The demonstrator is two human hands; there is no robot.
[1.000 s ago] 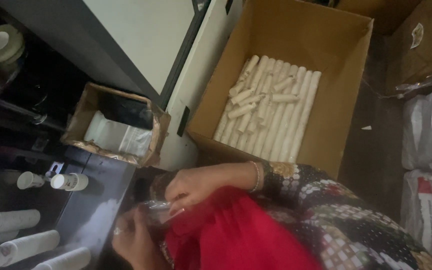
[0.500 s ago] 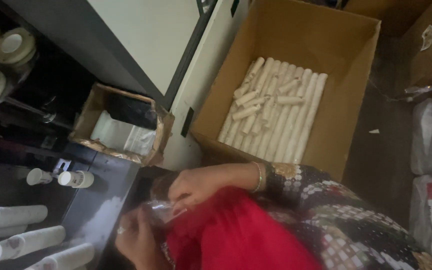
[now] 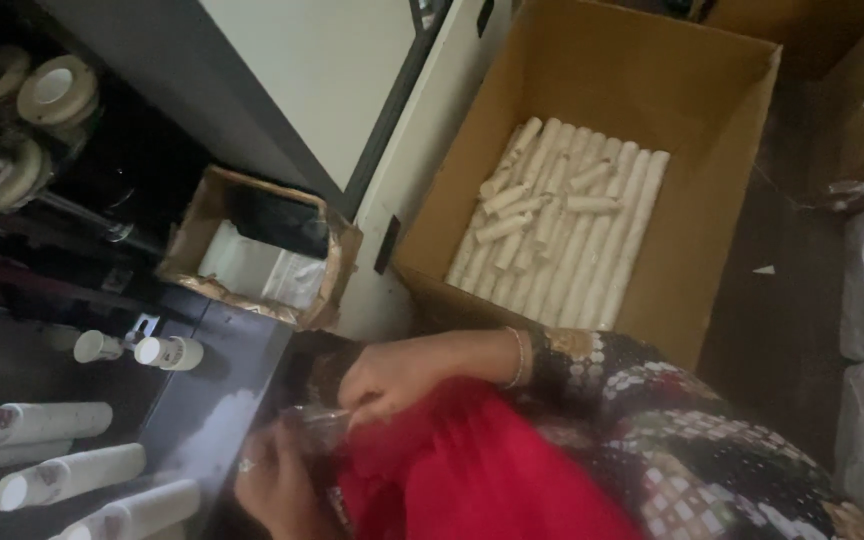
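Both hands meet over the lap, just off the near edge of the dark tabletop (image 3: 207, 400). The right hand (image 3: 392, 378) pinches its fingers together on a small clear plastic wrapper (image 3: 317, 420), and the left hand (image 3: 272, 480) grips the same wrapper from below, a ring showing on one finger. The wrapper is thin, glossy and crumpled, see-through enough that its outline blurs against the red cloth (image 3: 472, 480) behind it; whether anything sits inside it cannot be made out.

The risk, as I judge it, is that so slick a film slips out of the pinch or tears if the two hands pull apart unevenly, and it would drop into the folds of cloth. Stacks of white paper cups (image 3: 67, 475) lie on their sides at the tabletop's left edge.
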